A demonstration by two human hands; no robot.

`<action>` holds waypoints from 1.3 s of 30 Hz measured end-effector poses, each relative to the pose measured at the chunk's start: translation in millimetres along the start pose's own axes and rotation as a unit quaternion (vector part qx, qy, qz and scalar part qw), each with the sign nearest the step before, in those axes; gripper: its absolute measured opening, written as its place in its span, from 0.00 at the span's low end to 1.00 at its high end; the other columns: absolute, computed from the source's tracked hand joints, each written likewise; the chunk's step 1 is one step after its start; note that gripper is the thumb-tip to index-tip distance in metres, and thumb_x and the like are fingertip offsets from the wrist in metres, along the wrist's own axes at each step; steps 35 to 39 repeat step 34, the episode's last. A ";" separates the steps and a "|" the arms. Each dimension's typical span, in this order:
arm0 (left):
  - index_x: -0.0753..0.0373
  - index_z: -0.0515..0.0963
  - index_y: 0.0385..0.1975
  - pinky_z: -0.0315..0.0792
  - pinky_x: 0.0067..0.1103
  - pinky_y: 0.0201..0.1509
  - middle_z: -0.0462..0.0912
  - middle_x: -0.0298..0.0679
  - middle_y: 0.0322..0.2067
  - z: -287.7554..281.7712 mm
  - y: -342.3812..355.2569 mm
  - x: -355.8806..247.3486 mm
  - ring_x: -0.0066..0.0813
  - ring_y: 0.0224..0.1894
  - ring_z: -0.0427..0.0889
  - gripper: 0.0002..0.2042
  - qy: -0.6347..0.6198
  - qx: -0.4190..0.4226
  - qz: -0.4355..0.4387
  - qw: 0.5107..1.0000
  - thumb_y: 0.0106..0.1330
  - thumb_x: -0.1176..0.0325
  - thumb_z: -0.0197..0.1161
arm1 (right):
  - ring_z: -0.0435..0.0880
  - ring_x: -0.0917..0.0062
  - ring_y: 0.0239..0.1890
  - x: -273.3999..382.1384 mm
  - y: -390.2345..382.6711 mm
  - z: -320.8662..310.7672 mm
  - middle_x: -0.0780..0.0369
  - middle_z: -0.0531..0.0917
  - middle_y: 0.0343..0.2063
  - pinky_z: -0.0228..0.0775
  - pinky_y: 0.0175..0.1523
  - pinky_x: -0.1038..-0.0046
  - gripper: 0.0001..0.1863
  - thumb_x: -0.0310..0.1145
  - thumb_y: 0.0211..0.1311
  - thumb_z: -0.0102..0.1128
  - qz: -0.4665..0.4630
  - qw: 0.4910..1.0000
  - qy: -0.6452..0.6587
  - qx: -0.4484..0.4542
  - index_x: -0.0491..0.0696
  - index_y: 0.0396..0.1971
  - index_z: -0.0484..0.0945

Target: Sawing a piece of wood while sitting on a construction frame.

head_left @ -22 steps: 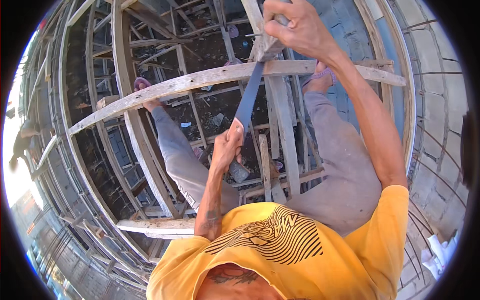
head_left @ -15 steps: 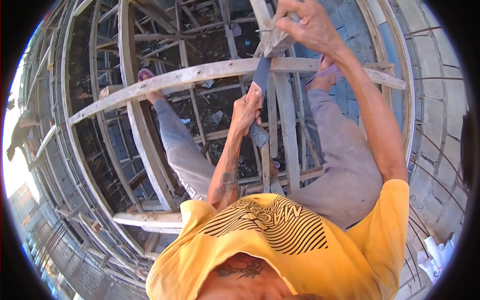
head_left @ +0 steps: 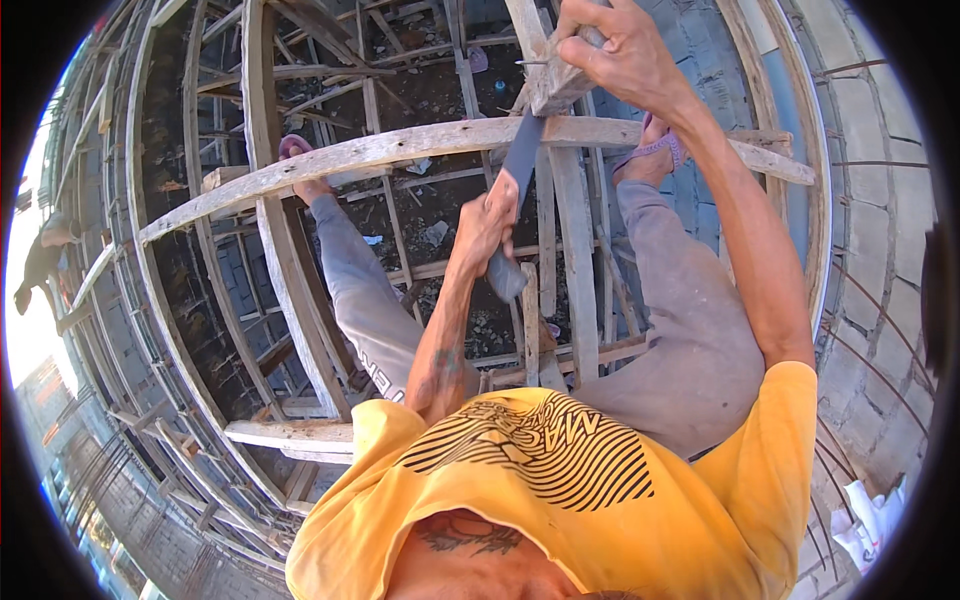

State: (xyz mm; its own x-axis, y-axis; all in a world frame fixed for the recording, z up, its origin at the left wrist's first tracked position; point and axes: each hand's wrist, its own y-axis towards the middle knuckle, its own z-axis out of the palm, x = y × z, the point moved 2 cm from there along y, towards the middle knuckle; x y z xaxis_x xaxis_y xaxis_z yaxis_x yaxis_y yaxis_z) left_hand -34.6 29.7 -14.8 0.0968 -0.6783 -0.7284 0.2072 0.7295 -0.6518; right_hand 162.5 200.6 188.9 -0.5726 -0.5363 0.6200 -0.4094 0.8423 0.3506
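Observation:
My left hand is closed round the handle of a handsaw, a long flat dark blade with a dark grip end showing below my fist. I cannot make out its teeth. The blade slants up and away, its far part reaching the near end of a weathered piece of timber that hides its tip. My right hand grips this timber from above and the right, fingers curled over it. A nail sticks out of the timber's left side. Just below it, a curved-looking wooden beam crosses from left to right.
My sandalled feet are apart, by the crossing beam. Timber framing forms an open grid over dark, littered ground. A grey block wall with protruding rebar stands at right. White crumpled material lies at lower right.
My left hand has drawn the handsaw a little toward my body and to the left. My right hand stays on the timber, nearly unmoved.

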 end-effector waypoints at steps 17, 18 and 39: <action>0.66 0.76 0.30 0.70 0.21 0.14 0.69 0.30 0.17 -12.9 -60.5 22.1 0.18 0.13 0.67 0.20 -0.002 -0.035 -0.060 0.998 0.74 0.53 0.60 | 0.71 0.70 0.36 -8.3 -5.0 -2.9 0.61 0.67 0.31 0.64 0.41 0.70 0.04 0.28 0.50 0.66 -0.024 1.000 0.006 -0.016 0.47 0.25 0.79; 0.67 0.76 0.31 0.70 0.21 0.14 0.69 0.30 0.18 -18.8 -72.3 17.3 0.18 0.14 0.67 0.20 0.021 -0.047 -0.075 0.996 0.74 0.53 0.60 | 0.71 0.70 0.36 -2.3 -2.3 -4.2 0.61 0.67 0.31 0.65 0.41 0.70 0.05 0.28 0.50 0.66 -0.025 1.000 -0.003 -0.006 0.46 0.26 0.79; 0.67 0.77 0.34 0.72 0.22 0.16 0.71 0.32 0.20 -15.2 -42.1 9.5 0.19 0.15 0.68 0.19 -0.012 -0.017 -0.050 0.999 0.74 0.53 0.62 | 0.71 0.72 0.38 -2.4 -1.1 -3.5 0.61 0.67 0.32 0.64 0.44 0.71 0.04 0.28 0.49 0.67 0.003 1.000 0.015 -0.005 0.47 0.24 0.79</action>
